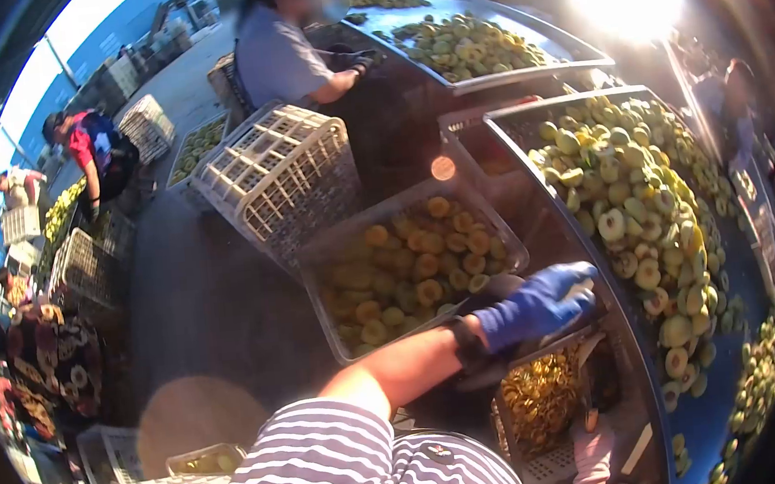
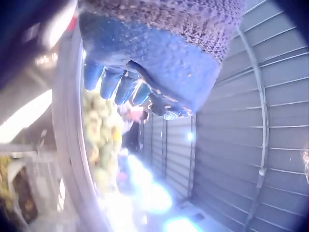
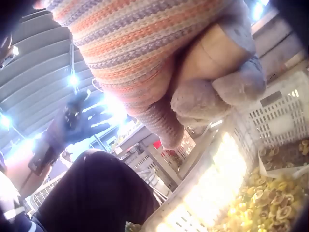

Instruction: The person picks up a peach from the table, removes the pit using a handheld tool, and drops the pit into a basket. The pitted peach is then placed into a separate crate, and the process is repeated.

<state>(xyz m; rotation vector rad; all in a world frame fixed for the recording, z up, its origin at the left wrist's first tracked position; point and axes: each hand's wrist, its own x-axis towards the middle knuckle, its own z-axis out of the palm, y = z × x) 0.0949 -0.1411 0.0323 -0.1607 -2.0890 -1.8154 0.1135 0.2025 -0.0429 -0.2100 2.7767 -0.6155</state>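
In the head view my left hand (image 1: 538,305), in a blue glove, is over the metal edge of the sorting table (image 1: 577,227), beside a heap of halved green-yellow fruit (image 1: 645,213). Its fingers reach forward, loosely bent, and light shows between them in the left wrist view. A pale spot shows at the fingertips. My right hand (image 1: 594,458) wears a striped knit glove, with grey covers on the fingers (image 3: 198,99). Those fingers curl round a slim tan-handled tool (image 1: 591,420), its far end unclear, close above a crate of fruit scraps (image 1: 541,398).
A crate of halved fruit (image 1: 422,271) stands left of my left hand, a stack of pale plastic crates (image 1: 277,173) behind it. Another fruit table (image 1: 468,49) lies beyond, where a person in grey (image 1: 278,59) sits. Other people work among crates at the left.
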